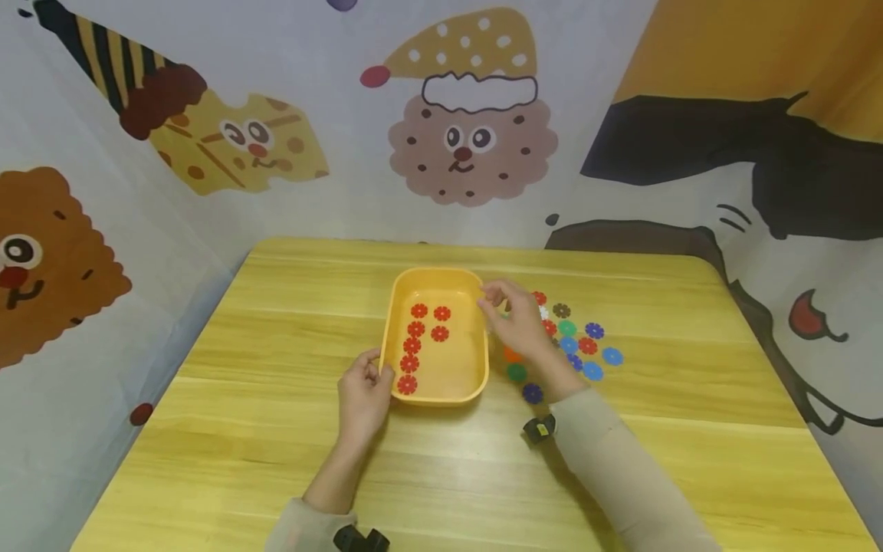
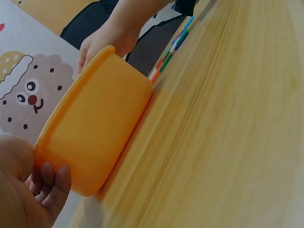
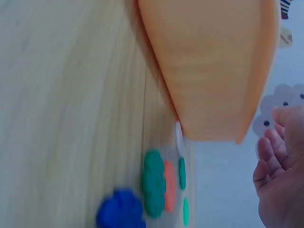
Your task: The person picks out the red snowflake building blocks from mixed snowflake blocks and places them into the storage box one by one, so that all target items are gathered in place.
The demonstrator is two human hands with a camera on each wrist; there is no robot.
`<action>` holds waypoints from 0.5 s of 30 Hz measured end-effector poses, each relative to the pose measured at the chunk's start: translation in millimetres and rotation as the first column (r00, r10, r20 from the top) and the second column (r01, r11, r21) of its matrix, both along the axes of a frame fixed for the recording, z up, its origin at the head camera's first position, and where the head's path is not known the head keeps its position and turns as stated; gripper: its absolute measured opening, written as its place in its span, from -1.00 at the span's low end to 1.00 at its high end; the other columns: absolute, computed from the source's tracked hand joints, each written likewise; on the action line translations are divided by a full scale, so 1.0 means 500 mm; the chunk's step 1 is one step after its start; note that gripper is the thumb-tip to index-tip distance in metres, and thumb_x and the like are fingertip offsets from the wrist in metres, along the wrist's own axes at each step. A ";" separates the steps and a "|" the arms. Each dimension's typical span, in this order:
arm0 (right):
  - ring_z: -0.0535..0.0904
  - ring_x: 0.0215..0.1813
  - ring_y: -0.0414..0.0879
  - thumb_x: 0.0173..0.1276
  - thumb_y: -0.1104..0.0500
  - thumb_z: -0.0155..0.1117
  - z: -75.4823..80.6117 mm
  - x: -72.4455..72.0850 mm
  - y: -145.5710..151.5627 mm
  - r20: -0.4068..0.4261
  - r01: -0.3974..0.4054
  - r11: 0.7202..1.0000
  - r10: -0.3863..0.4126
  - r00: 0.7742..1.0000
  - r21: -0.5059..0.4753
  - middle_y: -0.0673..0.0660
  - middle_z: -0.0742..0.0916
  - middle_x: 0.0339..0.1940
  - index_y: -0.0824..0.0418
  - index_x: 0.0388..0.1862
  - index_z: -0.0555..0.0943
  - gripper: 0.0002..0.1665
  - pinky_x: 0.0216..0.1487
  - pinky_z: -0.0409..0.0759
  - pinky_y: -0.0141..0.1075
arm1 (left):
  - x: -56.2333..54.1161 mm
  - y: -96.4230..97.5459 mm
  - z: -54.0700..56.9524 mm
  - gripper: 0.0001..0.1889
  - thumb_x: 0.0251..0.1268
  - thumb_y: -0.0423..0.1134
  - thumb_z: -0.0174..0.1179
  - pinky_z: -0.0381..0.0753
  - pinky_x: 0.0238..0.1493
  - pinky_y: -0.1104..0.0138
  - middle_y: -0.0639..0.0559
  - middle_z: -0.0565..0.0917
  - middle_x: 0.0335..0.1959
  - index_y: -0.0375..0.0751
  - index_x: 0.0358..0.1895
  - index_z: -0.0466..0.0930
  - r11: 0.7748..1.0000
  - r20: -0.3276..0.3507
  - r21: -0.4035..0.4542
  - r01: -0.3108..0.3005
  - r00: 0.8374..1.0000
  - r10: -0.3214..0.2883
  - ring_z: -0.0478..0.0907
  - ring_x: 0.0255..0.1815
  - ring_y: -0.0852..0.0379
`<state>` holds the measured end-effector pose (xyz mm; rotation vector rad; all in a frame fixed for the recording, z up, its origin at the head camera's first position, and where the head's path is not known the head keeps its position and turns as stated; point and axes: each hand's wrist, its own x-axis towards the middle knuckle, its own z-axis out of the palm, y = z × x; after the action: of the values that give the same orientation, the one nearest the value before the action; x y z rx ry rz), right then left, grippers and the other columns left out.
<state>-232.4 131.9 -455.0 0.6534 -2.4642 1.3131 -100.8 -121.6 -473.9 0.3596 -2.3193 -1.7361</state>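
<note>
A yellow plastic tray (image 1: 451, 376) rests on the table in the head view, with several red notched discs (image 1: 411, 345) lined up along its left side and two more beside them near the far end. My left hand (image 1: 366, 395) grips the tray's near left rim, thumb over the edge and fingers against the outer wall (image 2: 99, 123). At the far right rim is my right hand (image 1: 513, 314), fingers loosely bent. In the right wrist view that hand (image 3: 280, 166) is close to the rim, with nothing showing between thumb and fingers.
Right of the tray, loose notched discs lie scattered, among them a dark blue one (image 1: 533, 393), a green one (image 1: 516, 372) and a light blue one (image 1: 612, 356). The wooden-patterned table (image 1: 276, 429) meets a cartoon-printed cloth (image 1: 359, 207) behind it.
</note>
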 end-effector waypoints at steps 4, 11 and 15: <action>0.58 -0.24 -0.03 0.41 0.24 0.36 -0.001 -0.002 0.024 0.003 0.012 1.000 -0.013 1.000 0.022 0.15 0.71 -0.27 0.36 0.01 0.64 -0.73 -0.24 0.55 -0.16 | 0.001 -0.001 0.001 -0.61 0.33 -0.46 0.15 0.68 -0.60 0.28 -0.08 0.51 -0.56 -0.45 0.21 0.55 1.000 0.002 0.005 -0.004 1.000 0.004 0.47 -0.70 0.16; 0.63 -0.29 0.02 0.40 0.25 0.37 -0.008 -0.005 0.074 0.027 0.031 0.996 -0.033 0.999 0.082 0.20 0.71 -0.29 0.40 0.02 0.64 -0.71 -0.25 0.62 -0.22 | 0.002 -0.001 0.001 -0.62 0.34 -0.47 0.15 0.68 -0.60 0.28 -0.07 0.49 -0.56 -0.46 0.21 0.54 1.000 0.005 0.005 0.000 1.000 0.000 0.46 -0.70 0.18; 0.64 -0.25 0.08 0.43 0.25 0.34 -0.005 0.001 0.108 0.084 0.031 0.991 -0.042 0.996 0.130 0.23 0.71 -0.25 0.41 0.04 0.64 -0.70 -0.23 0.63 -0.14 | 0.003 0.000 0.004 -0.62 0.34 -0.48 0.14 0.68 -0.59 0.29 -0.06 0.48 -0.57 -0.48 0.20 0.54 1.000 -0.003 0.003 0.011 1.000 -0.011 0.47 -0.71 0.19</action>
<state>-231.9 185.9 -457.6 0.5896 -2.6357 1.2011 -99.4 -121.5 -471.7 0.3446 -2.3208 -1.7445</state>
